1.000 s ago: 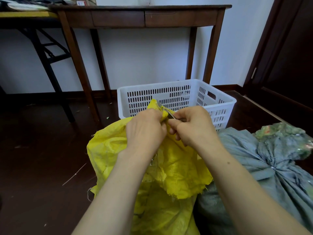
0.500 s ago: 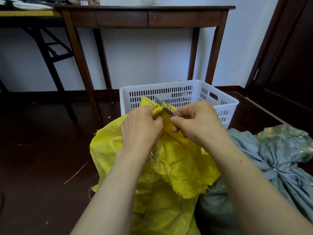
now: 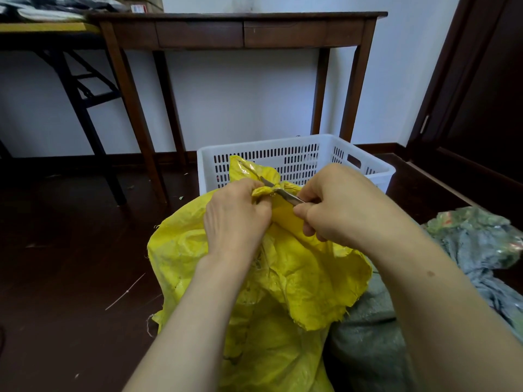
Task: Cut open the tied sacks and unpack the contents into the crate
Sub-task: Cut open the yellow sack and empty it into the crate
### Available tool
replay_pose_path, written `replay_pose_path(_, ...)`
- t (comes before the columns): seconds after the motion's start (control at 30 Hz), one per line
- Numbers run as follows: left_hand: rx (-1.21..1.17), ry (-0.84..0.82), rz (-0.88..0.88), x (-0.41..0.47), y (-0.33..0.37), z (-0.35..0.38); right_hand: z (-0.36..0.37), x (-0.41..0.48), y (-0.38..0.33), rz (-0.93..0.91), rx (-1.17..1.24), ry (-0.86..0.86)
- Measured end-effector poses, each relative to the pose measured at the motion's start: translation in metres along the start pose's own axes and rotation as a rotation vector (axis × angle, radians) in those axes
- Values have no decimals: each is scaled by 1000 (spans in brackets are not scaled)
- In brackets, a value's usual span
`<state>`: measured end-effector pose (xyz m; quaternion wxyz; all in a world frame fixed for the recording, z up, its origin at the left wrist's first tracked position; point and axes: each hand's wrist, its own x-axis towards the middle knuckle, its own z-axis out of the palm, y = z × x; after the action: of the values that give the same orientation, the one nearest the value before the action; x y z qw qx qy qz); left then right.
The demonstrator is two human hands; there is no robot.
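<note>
A yellow woven sack (image 3: 285, 278) stands on the floor in front of me, its neck bunched at the top. My left hand (image 3: 235, 216) grips that bunched neck. My right hand (image 3: 336, 205) holds a pair of metal scissors (image 3: 278, 189), whose blades point up-left into the yellow neck beside my left fingers. The tie itself is hidden in the folds. A white slotted plastic crate (image 3: 365, 168) sits just behind the sack; what shows of its inside looks empty. A grey-green tied sack (image 3: 478, 250) lies at the right.
A dark wooden console table (image 3: 237, 26) stands against the white wall behind the crate, its legs either side. A black folding-leg table (image 3: 76, 89) is at the left. A dark door (image 3: 481, 94) fills the right. A thin pale strand (image 3: 126, 291) lies on the dark floor.
My hands have shifted slightly while staying at the sack's neck. The scissor blades have pushed further into the bunched yellow fabric, and the neck tip stands a little higher against the crate.
</note>
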<state>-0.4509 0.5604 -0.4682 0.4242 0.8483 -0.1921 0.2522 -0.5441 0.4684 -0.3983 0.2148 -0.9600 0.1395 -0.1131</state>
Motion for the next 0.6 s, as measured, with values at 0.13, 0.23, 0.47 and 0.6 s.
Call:
replay_pose_path(0.13,31,28,-76,7,-14,-5,-7,-5,-2,-12,-16,14)
replay_pose_path(0.23,44,46,-142,12,-31,-14,-19,-5,2,-26,42,100)
replay_pose_path(0.47,-2,46,-46,8,-16,-10,-13,-5,-1,-1,7,-52)
replay_pose_path(0.6,-7,46,-38,7,-17,-11,-15,-8,-1,-31,14,-47)
